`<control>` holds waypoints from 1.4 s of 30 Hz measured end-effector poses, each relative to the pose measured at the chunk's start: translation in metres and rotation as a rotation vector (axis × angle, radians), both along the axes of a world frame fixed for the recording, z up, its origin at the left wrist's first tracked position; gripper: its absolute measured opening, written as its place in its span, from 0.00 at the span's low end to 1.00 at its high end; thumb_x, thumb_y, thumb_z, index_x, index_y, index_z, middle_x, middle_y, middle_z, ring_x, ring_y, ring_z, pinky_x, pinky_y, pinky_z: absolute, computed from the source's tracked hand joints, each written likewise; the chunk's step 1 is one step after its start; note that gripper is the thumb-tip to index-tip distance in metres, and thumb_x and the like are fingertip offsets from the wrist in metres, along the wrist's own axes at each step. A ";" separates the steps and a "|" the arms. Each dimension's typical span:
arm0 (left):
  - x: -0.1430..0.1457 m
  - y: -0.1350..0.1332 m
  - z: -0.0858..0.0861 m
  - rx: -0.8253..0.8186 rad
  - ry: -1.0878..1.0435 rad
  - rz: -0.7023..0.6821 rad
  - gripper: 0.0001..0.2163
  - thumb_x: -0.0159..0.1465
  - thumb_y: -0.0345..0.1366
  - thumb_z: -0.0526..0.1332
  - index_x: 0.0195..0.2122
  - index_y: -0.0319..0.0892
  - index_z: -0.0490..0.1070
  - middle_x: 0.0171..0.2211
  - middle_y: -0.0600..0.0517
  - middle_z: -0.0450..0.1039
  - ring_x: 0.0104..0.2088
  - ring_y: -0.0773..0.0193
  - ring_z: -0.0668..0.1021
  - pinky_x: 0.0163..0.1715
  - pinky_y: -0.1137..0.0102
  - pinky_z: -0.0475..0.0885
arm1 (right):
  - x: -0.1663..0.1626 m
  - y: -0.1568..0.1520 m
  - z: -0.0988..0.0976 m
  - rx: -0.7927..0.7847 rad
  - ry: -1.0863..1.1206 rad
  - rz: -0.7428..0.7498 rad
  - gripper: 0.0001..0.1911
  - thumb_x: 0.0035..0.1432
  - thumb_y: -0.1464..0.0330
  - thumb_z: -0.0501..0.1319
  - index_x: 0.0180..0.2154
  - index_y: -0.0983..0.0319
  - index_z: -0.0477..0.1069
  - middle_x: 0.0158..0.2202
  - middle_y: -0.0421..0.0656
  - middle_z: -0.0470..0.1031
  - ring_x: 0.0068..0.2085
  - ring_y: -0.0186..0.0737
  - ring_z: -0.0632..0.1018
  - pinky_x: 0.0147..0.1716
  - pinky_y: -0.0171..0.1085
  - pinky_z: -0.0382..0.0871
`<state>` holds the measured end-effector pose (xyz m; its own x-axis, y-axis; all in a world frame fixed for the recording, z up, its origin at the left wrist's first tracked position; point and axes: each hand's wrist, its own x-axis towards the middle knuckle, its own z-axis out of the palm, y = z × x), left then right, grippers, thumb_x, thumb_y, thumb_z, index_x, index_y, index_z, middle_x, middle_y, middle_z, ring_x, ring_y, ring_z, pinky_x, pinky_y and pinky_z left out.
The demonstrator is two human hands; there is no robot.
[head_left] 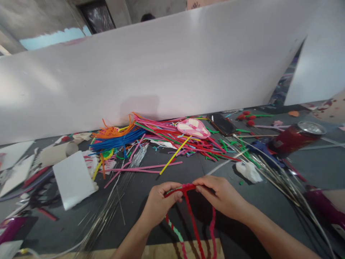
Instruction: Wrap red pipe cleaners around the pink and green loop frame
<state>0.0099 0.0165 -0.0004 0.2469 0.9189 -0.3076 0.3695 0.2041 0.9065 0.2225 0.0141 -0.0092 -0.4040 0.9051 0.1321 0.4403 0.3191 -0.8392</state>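
Observation:
Between my two hands, over the table's front, is a piece made of red and pink pipe cleaners (190, 208). My left hand (161, 201) pinches one end of its crossbar between thumb and fingers. The other end is pinched by my right hand (221, 194). Three fuzzy strands hang from it: a plain red one in the middle, a pink one at the right, and a red and pale green twisted one (174, 228) at the left. My fingers partly cover the bar. A yellow pipe cleaner (175, 155) lies just beyond them.
Behind my hands lies a heap of blue (114, 143), orange and pink pipe cleaners. A phone (222, 124), a soda can (298, 136), crumpled tissue (248, 172) and thin wires lie to the right. White card (73, 180) and a cardboard tube (58, 154) are left. A white panel (167, 68) stands behind.

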 end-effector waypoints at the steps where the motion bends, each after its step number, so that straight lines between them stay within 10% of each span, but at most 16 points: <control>1: 0.000 0.000 0.000 -0.007 -0.007 0.005 0.11 0.55 0.39 0.63 0.37 0.39 0.77 0.25 0.51 0.78 0.27 0.63 0.77 0.30 0.73 0.69 | 0.001 0.001 0.001 -0.056 0.029 -0.008 0.11 0.62 0.68 0.52 0.41 0.59 0.73 0.37 0.43 0.78 0.37 0.37 0.78 0.38 0.33 0.69; 24: -0.001 0.002 -0.004 -0.050 -0.078 0.016 0.15 0.56 0.42 0.62 0.40 0.38 0.76 0.28 0.49 0.79 0.30 0.61 0.79 0.33 0.71 0.72 | 0.008 0.006 0.000 -0.128 -0.022 -0.006 0.08 0.58 0.69 0.54 0.33 0.60 0.71 0.30 0.39 0.76 0.32 0.35 0.75 0.33 0.31 0.65; 32: -0.022 0.010 -0.002 0.430 0.139 0.312 0.13 0.62 0.43 0.55 0.36 0.40 0.74 0.32 0.49 0.79 0.35 0.61 0.79 0.37 0.70 0.73 | 0.022 0.023 -0.020 0.057 -0.156 -0.232 0.17 0.63 0.61 0.49 0.28 0.61 0.69 0.26 0.42 0.73 0.30 0.38 0.73 0.31 0.35 0.65; 42: -0.027 0.016 -0.010 0.783 0.341 0.371 0.11 0.64 0.39 0.53 0.38 0.41 0.72 0.36 0.49 0.77 0.38 0.63 0.77 0.40 0.71 0.70 | 0.027 0.031 -0.037 -0.148 0.167 -0.369 0.18 0.57 0.55 0.55 0.26 0.62 0.71 0.22 0.39 0.69 0.25 0.35 0.69 0.27 0.35 0.60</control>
<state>-0.0176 0.0326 -0.0103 -0.0935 0.8975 0.4310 0.6748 -0.2612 0.6902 0.2490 0.0452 -0.0459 -0.0340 0.9991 0.0265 0.3563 0.0369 -0.9336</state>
